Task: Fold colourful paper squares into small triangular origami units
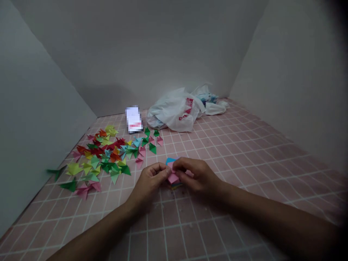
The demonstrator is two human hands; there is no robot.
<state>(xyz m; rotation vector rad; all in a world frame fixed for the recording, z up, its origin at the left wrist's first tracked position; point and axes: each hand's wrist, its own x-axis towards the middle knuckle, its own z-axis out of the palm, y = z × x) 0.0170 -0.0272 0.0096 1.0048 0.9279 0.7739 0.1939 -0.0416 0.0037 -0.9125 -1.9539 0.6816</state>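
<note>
Pink paper (173, 178) is pinched by the left hand (150, 179) and the right hand (198, 175), finger gaps narrow on both; a folding step is judged to be in hand, and even fingertip pressure appears to be called for next; the paper is located between the two thumbs, with a blue sheet (170, 160) showing behind; folded paper shapes (108, 166) are spread leftward on the gridded surface (231, 152).

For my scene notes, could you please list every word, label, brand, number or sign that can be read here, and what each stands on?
No text can be read.
White plastic bag: red print, too creased and blurred to read.
Phone: screen pixelated, nothing legible.
Pink paper and folded papers: no lettering visible.
</note>
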